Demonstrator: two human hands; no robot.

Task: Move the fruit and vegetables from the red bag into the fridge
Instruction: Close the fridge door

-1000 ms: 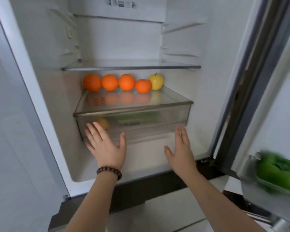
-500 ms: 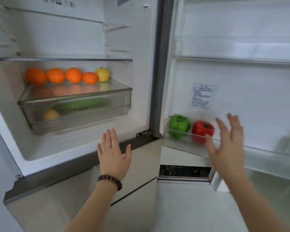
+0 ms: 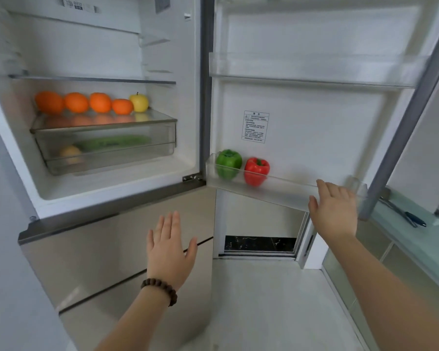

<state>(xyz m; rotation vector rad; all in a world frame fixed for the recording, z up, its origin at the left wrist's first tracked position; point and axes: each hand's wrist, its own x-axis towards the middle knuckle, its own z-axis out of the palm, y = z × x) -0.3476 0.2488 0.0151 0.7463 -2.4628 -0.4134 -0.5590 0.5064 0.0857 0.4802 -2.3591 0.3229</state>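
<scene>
Peppers (image 3: 242, 167) in door bin, right hand (image 3: 333, 209) beside

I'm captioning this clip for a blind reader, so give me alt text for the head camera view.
An open fridge holds four oranges and a yellow apple in a row above a clear drawer. A green pepper and red pepper sit in the door bin. The open right hand reaches the bin; the left hand hovers, empty.
</scene>
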